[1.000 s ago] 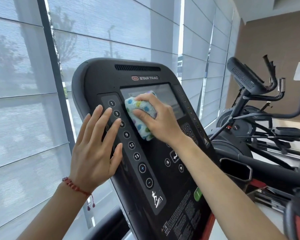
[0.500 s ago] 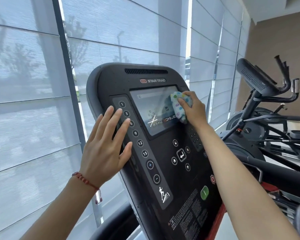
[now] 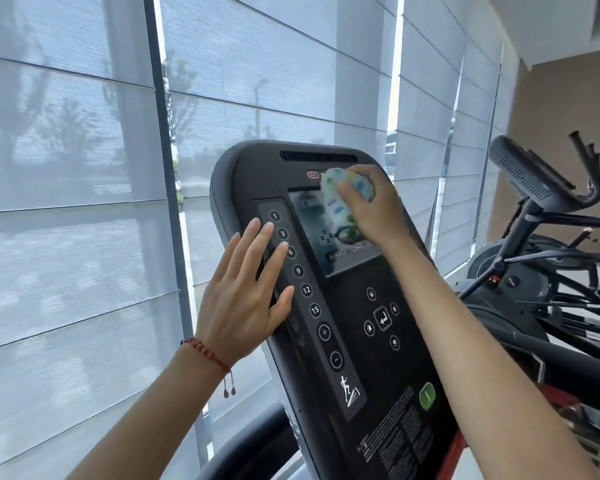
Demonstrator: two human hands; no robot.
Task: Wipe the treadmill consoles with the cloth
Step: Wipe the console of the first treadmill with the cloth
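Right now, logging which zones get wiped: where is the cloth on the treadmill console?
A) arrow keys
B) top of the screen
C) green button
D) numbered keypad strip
B: the right hand presses the spotted cloth over the screen's upper edge.

The right hand (image 3: 371, 206) and cloth (image 3: 340, 195) hide the brand name and the upper right of the screen (image 3: 323, 237). The left hand (image 3: 246, 299) covers the console's (image 3: 361, 358) left edge. The small print at the console's bottom is unreadable, and the frame cuts its base off.
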